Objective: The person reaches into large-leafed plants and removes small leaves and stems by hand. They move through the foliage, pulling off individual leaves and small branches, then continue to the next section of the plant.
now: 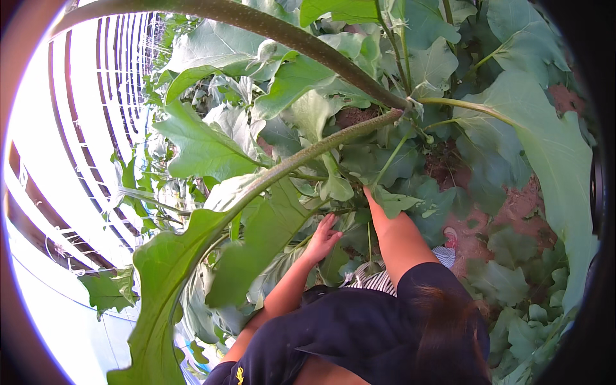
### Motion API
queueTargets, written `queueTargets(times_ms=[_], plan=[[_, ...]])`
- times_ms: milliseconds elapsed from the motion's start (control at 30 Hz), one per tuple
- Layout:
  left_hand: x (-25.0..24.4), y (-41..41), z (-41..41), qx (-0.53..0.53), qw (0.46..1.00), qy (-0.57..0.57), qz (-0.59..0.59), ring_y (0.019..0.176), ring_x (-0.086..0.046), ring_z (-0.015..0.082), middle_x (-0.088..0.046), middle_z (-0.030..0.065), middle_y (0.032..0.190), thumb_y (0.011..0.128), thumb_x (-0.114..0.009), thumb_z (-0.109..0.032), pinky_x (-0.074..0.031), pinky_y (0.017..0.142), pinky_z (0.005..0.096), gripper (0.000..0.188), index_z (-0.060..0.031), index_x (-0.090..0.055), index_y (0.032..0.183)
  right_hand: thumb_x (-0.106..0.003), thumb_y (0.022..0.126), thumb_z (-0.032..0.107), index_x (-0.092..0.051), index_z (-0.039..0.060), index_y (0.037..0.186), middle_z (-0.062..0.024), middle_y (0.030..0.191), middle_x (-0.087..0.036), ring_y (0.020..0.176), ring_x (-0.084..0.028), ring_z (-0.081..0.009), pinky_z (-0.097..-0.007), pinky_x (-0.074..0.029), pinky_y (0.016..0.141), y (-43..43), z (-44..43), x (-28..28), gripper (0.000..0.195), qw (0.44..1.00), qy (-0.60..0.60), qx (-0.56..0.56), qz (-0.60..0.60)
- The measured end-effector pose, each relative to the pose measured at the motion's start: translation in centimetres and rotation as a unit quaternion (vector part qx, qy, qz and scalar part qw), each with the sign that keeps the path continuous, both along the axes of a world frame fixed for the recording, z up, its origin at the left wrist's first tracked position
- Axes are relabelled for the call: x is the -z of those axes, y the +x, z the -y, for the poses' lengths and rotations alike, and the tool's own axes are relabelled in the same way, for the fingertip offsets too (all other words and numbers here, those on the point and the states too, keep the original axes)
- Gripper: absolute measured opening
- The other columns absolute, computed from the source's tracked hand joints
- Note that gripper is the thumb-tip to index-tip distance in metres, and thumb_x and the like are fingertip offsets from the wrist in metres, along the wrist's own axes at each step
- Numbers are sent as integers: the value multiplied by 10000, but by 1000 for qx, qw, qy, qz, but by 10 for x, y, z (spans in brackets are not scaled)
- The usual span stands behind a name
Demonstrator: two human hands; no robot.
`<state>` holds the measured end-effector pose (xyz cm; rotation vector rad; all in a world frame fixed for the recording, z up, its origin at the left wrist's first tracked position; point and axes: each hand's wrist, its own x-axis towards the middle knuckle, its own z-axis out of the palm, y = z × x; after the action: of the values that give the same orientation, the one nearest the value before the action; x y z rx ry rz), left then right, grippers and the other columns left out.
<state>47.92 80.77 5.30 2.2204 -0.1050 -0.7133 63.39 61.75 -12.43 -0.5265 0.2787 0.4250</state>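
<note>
My left hand (325,240) is raised among the foliage of what look like eggplant plants, its fingers slightly apart and nothing seen in them. Its fingertips are close to a thin side stem (344,210); whether they touch it I cannot tell. My right forearm (397,228) reaches down into the leaves, and the right hand is hidden beyond a small holed leaf (393,201). Above both arms, a thick fuzzy stem (308,156) runs diagonally close to the camera. A broad green leaf (260,245) hangs beside my left hand.
Another thick stem (288,31) arches across the top. A large leaf (544,130) fills the right side. Reddish-brown soil (517,211) shows between plants. At left, bright sheeting crosses dark bars (103,82). A pale bud or young fruit (264,50) hangs near the top.
</note>
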Motion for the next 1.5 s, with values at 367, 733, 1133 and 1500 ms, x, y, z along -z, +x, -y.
queueTargets(times_ms=[367,733,1133,1500], plan=[[11,11,26,-138,982,-73,-104,1043,-644,180,-521,139,1356,960,-620,-160,-478,932,316,709,-39,-208,1525,-516,993,291,-598,35,1044,-50,836,-638,615,-547,-93,-240,-435,547,-184,148,-72,274,981,-78,-176,22],[17,1,72,-114,990,-17,-76,1013,-659,167,-665,123,1176,936,-648,-287,-484,889,311,664,-42,-346,1474,-581,956,261,-609,40,1113,-159,832,-709,708,-715,-217,-338,-576,637,-396,395,0,272,639,-598,-451,-177],[19,58,52,-301,937,-3,179,992,-634,191,-629,120,1173,938,-615,-295,-528,818,320,444,21,-567,1247,-521,997,193,-626,17,1101,-65,864,-699,713,-657,-127,-262,-514,642,-194,247,-299,230,832,-378,-276,298],[-34,70,29,-510,829,-227,-16,1015,-600,328,-479,172,1308,892,-647,-395,-553,768,401,766,-8,-272,1436,-534,955,90,-570,-14,1154,-179,1057,-667,1003,-652,-340,-373,-509,851,-101,90,-280,227,778,-481,105,390]])
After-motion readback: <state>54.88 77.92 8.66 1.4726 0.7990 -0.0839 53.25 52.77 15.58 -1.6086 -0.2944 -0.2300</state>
